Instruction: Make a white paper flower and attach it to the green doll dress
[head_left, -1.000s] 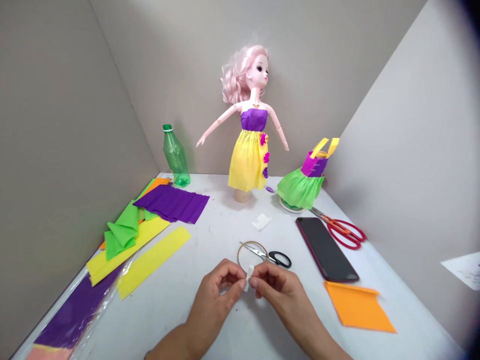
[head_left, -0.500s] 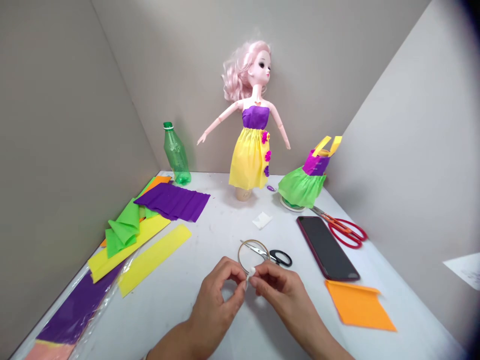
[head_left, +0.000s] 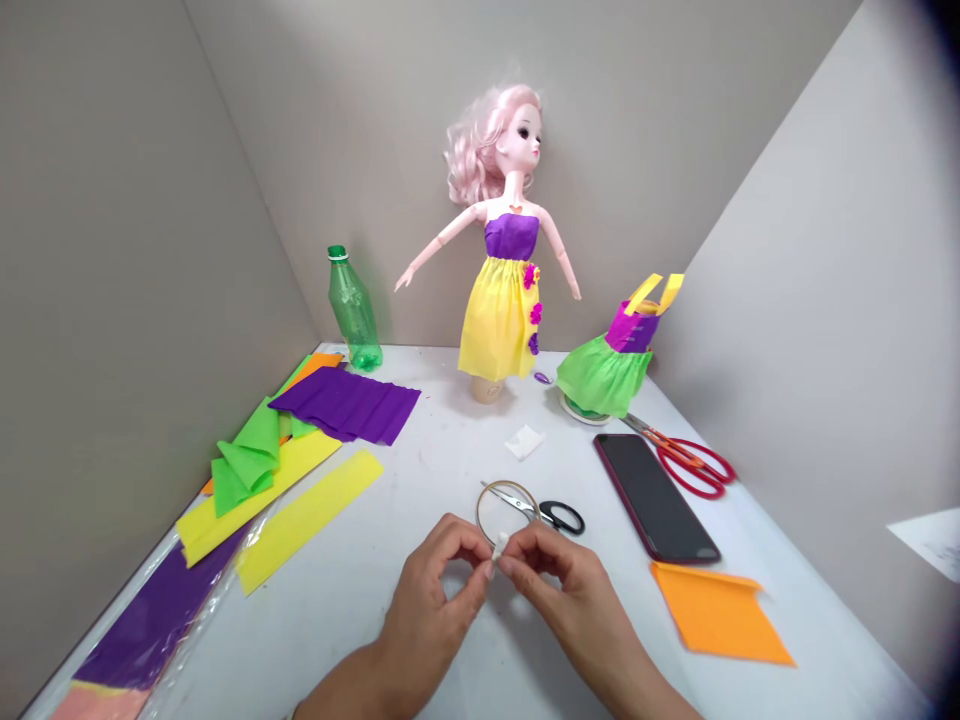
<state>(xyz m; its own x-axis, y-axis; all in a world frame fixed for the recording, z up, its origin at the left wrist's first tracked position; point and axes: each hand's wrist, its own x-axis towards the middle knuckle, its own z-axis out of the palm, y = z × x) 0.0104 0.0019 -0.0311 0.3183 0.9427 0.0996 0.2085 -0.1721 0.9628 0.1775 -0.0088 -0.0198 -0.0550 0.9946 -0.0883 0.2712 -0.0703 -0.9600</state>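
My left hand (head_left: 439, 590) and my right hand (head_left: 559, 590) meet at the fingertips, both pinching a small white piece of paper or tape (head_left: 499, 545). Most of that piece is hidden by my fingers. Just behind them lies a thin gold ring (head_left: 508, 483), and the blades of small black-handled scissors (head_left: 561, 518) cross it. A white scrap (head_left: 523, 441) lies farther ahead on the white table (head_left: 360, 640).
A pink-haired doll in a purple and yellow paper dress (head_left: 501, 318) stands at the back beside a green bottle (head_left: 352, 310). A green-skirted dress (head_left: 604, 375), red scissors (head_left: 694, 468), a phone (head_left: 656, 498) and orange paper (head_left: 720, 612) lie right; crepe paper (head_left: 345, 403) lies left.
The white piece shows less below my fingertips than a second ago, with its long lower part no longer visible. My hands stay close together, and the view has shifted only slightly.
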